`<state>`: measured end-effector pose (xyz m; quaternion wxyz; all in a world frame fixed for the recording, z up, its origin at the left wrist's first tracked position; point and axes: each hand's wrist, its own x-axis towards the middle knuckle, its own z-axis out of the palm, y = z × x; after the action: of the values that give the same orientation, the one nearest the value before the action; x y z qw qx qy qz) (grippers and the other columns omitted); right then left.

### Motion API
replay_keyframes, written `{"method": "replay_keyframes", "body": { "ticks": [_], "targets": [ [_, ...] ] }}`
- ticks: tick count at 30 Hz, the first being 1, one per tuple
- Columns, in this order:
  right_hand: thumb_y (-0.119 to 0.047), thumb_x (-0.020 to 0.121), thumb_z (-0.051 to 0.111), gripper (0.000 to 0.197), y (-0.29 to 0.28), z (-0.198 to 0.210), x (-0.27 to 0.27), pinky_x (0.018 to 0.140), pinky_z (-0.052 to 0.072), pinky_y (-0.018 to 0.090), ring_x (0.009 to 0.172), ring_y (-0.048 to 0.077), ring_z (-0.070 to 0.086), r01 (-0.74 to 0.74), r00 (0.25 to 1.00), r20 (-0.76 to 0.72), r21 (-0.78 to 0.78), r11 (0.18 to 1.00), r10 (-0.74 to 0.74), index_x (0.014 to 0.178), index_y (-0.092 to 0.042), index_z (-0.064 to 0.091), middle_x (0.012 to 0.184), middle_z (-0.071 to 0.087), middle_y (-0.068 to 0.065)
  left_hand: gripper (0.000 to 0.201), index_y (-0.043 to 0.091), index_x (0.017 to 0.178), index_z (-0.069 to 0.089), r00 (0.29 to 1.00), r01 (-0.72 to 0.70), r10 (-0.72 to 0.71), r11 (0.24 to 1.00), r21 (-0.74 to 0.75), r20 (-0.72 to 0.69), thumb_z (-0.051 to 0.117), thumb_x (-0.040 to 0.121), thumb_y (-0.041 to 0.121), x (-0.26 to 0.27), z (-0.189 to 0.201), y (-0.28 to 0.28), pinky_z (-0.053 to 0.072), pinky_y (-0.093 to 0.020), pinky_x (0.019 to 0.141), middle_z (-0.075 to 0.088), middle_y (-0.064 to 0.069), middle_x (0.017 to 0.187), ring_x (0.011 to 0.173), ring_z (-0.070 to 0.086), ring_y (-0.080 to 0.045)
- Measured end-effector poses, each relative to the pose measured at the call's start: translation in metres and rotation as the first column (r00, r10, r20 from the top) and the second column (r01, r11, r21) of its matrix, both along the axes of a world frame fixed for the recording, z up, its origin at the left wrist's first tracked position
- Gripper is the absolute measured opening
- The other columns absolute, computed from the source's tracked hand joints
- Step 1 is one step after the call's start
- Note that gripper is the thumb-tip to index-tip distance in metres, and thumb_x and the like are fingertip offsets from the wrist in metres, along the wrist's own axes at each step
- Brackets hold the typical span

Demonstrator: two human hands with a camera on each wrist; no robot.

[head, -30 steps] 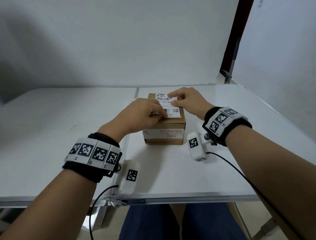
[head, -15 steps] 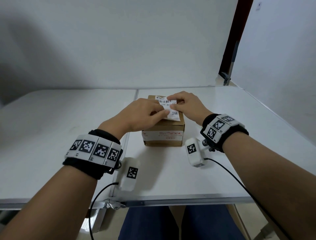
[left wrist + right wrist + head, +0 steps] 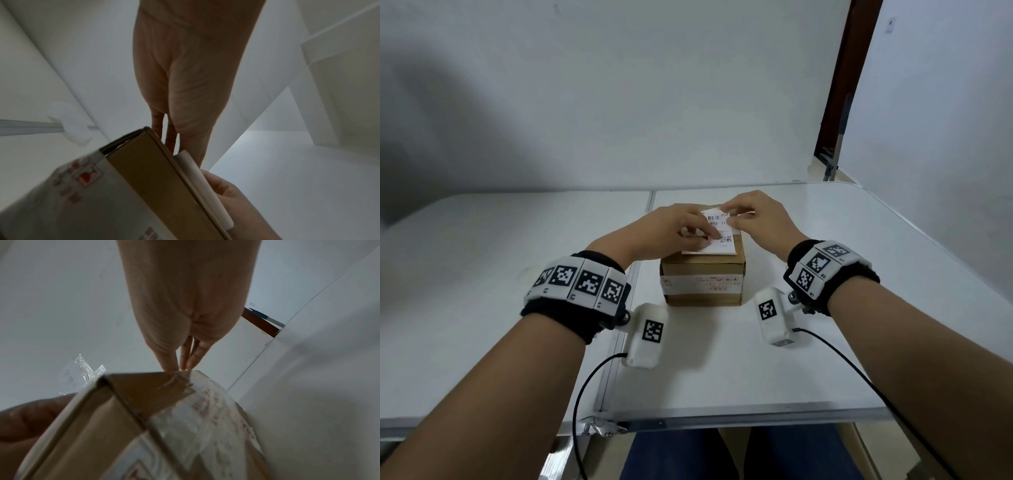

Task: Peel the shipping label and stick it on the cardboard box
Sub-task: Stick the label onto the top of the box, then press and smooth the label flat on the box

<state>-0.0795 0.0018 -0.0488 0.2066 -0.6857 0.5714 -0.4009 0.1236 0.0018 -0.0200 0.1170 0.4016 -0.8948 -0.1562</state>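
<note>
A small brown cardboard box (image 3: 702, 274) with a printed tape band stands in the middle of the white table. The white shipping label (image 3: 719, 248), with barcode and QR code, lies over the box's top. My left hand (image 3: 688, 233) holds the label's left edge, thumb on top. My right hand (image 3: 736, 214) pinches the label's far right corner between thumb and forefinger. In the left wrist view the label (image 3: 197, 177) stands slightly off the top of the box (image 3: 148, 170). The right wrist view shows the fingertips (image 3: 185, 363) at the top edge of the box (image 3: 127, 402).
The box rests on the right one of two white tables (image 3: 825, 308) joined at a seam (image 3: 650, 202). A white wall runs close behind, with a dark door frame (image 3: 839, 85) at the right. Scraps of clear tape (image 3: 88, 369) show beyond the box. Cables trail from both wrists.
Both hands kept hold of the label. It was lifted and tilted half a second ago; it now lies lower over the box top, and my right hand has shifted to its far corner.
</note>
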Motion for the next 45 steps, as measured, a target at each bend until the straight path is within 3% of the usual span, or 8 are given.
{"method": "replay_keyframes", "body": {
  "ticks": [3,6,12,15,19,23,31,45],
  "targets": [
    [-0.018,0.088,0.064,0.018,0.002,0.000,-0.001,0.077,0.041,0.008,0.097,0.010,0.059,0.062,0.998,0.022,-0.038,0.997,-0.061,0.104,-0.017,0.073,0.116,0.055,0.003,0.031,0.031,0.124,0.065,0.999,0.026,-0.027,1.000,0.008,0.044,0.057,0.095,0.027,0.000,-0.002,-0.005,0.031,0.001,0.085,0.050,0.011,0.128,0.111,0.042,-0.004],
    [-0.019,0.089,0.062,0.014,0.010,0.003,-0.001,0.082,0.046,0.013,0.097,0.012,0.061,0.083,0.995,0.068,-0.082,0.993,-0.077,0.098,-0.018,0.074,0.110,0.063,0.004,0.035,0.039,0.127,0.061,0.997,0.024,-0.026,0.999,0.023,0.076,0.057,0.093,0.032,0.001,-0.006,-0.010,0.034,-0.029,0.107,0.048,0.010,0.135,0.126,0.039,-0.013],
    [-0.017,0.092,0.055,0.025,0.034,0.007,0.010,0.084,0.046,0.023,0.094,0.014,0.061,-0.099,0.986,-0.137,-0.029,0.995,0.094,0.107,-0.023,0.074,0.101,0.069,-0.003,0.050,0.031,0.136,0.051,0.993,-0.090,0.095,0.993,-0.070,0.069,0.060,0.088,0.043,0.002,-0.008,-0.005,0.038,-0.044,0.106,0.047,0.005,0.142,0.127,0.043,-0.019],
    [-0.019,0.097,0.048,0.035,0.041,0.003,0.013,0.091,0.045,0.021,0.107,0.017,0.062,-0.205,0.934,-0.288,0.052,0.977,0.211,0.127,-0.028,0.064,0.124,0.068,0.001,0.068,0.024,0.147,0.035,0.987,-0.158,0.157,0.986,-0.052,-0.008,0.061,0.088,0.044,0.003,-0.013,0.001,0.034,-0.039,0.110,0.034,0.002,0.152,0.135,0.037,-0.019],
    [-0.032,0.104,0.031,0.045,0.037,0.007,0.014,0.113,0.022,0.022,0.143,0.014,0.034,-0.228,0.841,-0.453,0.202,0.952,0.297,0.146,-0.023,0.043,0.155,0.038,-0.006,0.091,0.022,0.155,0.007,0.967,-0.243,0.252,0.960,0.141,-0.046,0.061,0.086,0.049,0.005,-0.019,0.000,0.026,-0.034,0.115,0.011,0.003,0.162,0.146,0.024,-0.018],
    [-0.047,0.103,0.020,0.054,0.028,0.014,0.012,0.120,0.017,0.031,0.146,0.016,0.027,-0.199,0.828,-0.463,0.285,0.937,0.317,0.151,-0.025,0.033,0.160,0.028,-0.008,0.070,0.026,0.143,0.029,0.954,-0.199,0.259,0.922,0.331,-0.150,0.065,0.086,0.046,0.008,-0.022,-0.004,0.053,-0.029,0.086,0.059,0.006,0.122,0.113,0.061,-0.018],
    [-0.047,0.103,0.013,0.058,0.019,0.013,0.010,0.117,0.021,0.034,0.143,0.021,0.034,-0.152,0.824,-0.490,0.290,0.945,0.283,0.153,-0.023,0.024,0.160,0.028,-0.002,0.088,0.032,0.140,0.030,0.959,-0.198,0.256,0.915,0.353,-0.125,0.064,0.068,0.068,0.011,-0.021,-0.005,0.053,-0.042,0.094,0.058,0.005,0.127,0.110,0.062,-0.019],
    [-0.044,0.103,0.012,0.055,0.019,0.008,0.003,0.117,0.022,0.036,0.143,0.020,0.034,-0.104,0.798,-0.563,0.223,0.969,0.215,0.154,-0.025,0.022,0.161,0.026,-0.002,0.077,0.030,0.142,0.030,0.960,-0.233,0.268,0.928,0.292,-0.082,0.064,0.079,0.058,0.006,-0.019,-0.004,0.051,-0.042,0.097,0.054,0.004,0.133,0.112,0.058,-0.019]
  ]
}}
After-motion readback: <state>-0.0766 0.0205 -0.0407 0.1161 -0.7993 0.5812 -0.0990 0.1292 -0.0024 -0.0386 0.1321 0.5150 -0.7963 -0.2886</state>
